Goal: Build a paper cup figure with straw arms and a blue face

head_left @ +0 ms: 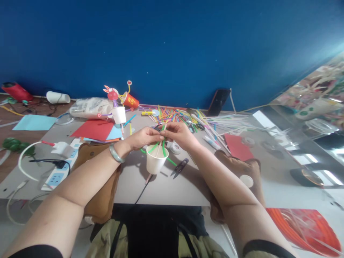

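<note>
A white paper cup stands upright in front of me, with green straws and a pale stick rising from its mouth. Just above the cup, my left hand pinches the upper ends of the green straws. My right hand meets it at the fingertips and is closed on the same straws. More green pieces stick out at both sides of the cup. Small dark snips lie to the right of the cup, and a roll of tape is behind them.
Many coloured straws are heaped behind my hands. A cup figure stands at the back left near red paper. A power strip lies left, a phone leans on the wall, and brown cushions lie under my forearms.
</note>
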{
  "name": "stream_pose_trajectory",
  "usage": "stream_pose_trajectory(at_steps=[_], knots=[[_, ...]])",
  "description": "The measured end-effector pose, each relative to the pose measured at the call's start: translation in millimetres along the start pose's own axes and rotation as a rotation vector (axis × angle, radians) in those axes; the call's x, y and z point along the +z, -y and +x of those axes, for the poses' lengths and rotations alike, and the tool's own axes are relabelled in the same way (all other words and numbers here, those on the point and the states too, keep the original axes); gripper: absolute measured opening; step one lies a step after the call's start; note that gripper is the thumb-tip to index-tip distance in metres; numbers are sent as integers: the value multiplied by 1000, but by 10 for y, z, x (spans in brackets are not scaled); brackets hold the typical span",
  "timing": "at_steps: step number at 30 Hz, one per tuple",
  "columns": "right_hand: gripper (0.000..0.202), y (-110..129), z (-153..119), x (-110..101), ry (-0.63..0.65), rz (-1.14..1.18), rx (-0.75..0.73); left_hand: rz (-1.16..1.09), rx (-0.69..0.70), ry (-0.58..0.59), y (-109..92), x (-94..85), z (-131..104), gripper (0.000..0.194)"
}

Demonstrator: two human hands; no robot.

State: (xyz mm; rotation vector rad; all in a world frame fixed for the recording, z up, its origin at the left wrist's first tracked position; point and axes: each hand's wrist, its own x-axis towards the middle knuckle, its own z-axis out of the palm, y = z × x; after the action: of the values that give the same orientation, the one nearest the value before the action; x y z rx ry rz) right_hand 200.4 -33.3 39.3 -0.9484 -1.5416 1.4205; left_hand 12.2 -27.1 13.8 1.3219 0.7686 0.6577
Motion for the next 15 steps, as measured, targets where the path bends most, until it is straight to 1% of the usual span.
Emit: stream_pose_trajectory(at_steps=[3, 6, 8, 11, 15], knots=[[40, -20, 1, 1, -31, 27, -8, -25, -4, 1, -28, 46, -11, 37], [48, -43, 16, -21, -53, 70, -53, -18, 3, -41, -55, 57, -21, 34], [52, -50, 28, -34, -46, 99, -59, -4, 3, -67, -65, 50, -24, 32], [45, -51, 38, -34, -53, 115, -45, 5, -8, -74, -71, 40, -24, 32], [38, -34, 30, -6, -102, 93, -48, 14, -24, -61, -78, 47, -28, 34]])
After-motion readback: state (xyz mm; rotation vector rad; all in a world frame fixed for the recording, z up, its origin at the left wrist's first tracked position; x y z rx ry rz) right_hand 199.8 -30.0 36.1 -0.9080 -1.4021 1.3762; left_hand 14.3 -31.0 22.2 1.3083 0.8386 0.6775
